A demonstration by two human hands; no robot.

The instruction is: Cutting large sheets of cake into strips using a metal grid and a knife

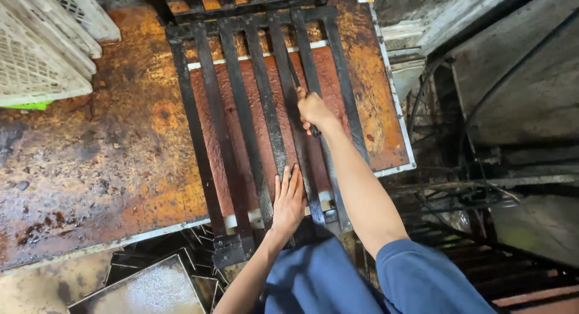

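Left hand (288, 200) lies flat, fingers together; right hand (313, 109) fisted, arm outstretched.

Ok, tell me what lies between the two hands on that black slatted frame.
In the head view, between the left hand and the right hand run only the black frame slats and the reddish-brown slab showing through the gaps.
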